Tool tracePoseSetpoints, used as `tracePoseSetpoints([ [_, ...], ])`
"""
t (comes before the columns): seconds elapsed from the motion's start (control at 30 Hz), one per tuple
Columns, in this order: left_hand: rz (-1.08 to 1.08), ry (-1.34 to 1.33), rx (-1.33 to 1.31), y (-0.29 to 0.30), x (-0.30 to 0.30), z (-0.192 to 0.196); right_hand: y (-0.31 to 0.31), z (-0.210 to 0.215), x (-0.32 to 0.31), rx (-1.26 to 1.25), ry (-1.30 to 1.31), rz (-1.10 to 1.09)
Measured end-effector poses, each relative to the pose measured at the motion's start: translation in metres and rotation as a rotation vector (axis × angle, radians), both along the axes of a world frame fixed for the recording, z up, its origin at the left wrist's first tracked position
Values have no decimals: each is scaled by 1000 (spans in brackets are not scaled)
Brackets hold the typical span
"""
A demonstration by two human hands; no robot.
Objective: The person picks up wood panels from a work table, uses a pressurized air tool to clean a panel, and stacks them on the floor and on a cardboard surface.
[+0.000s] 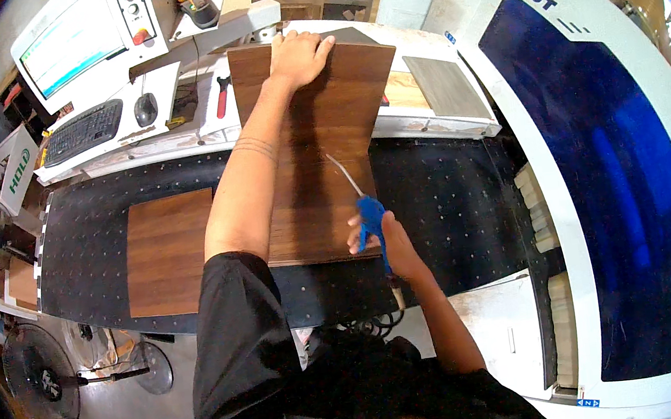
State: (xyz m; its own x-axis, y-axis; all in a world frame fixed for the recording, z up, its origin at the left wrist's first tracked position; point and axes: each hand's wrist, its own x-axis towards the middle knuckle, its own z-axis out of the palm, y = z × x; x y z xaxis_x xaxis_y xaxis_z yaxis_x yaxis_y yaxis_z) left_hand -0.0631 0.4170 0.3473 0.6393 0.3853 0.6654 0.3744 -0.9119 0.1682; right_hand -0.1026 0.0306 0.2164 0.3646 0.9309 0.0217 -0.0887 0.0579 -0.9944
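My left hand grips the top edge of a dark brown wood-grain panel, which stands tilted up on the black work surface. Below it, another brown panel lies flat, partly covered by my left arm. A blue air blow gun with a long thin nozzle is in my right hand, its fingers wrapped round the body. The nozzle points up and away, toward the line where the two brown panels meet. Left of my arm, a separate brown panel lies flat.
A black perforated table spans the middle. Behind it, a white ledge carries a keyboard, a mouse and a red-handled tool. A monitor stands far left. A white machine with a dark blue window borders the right; a fan stands lower left.
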Motion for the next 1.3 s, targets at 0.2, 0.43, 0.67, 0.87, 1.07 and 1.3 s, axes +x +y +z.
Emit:
tracePoseSetpoints([
  [0.2,12,-30,94,3,7,-7,-91,-38,8,-155,73,-47],
  [0.43,51,-46,154,18,16,-14,-187,-7,27,-151,183,4],
  [0.67,37,1,178,24,11,-12,-232,-53,22,-568,29,-132],
  [0.87,-17,13,245,-30,-9,-1,-272,-77,32,-199,306,-369],
  [1.07,21,97,267,-159,-88,-16,-317,-90,74,-180,437,-603],
  [1.3,142,454,225,-293,-188,-171,-362,-109,111,-86,466,-942],
])
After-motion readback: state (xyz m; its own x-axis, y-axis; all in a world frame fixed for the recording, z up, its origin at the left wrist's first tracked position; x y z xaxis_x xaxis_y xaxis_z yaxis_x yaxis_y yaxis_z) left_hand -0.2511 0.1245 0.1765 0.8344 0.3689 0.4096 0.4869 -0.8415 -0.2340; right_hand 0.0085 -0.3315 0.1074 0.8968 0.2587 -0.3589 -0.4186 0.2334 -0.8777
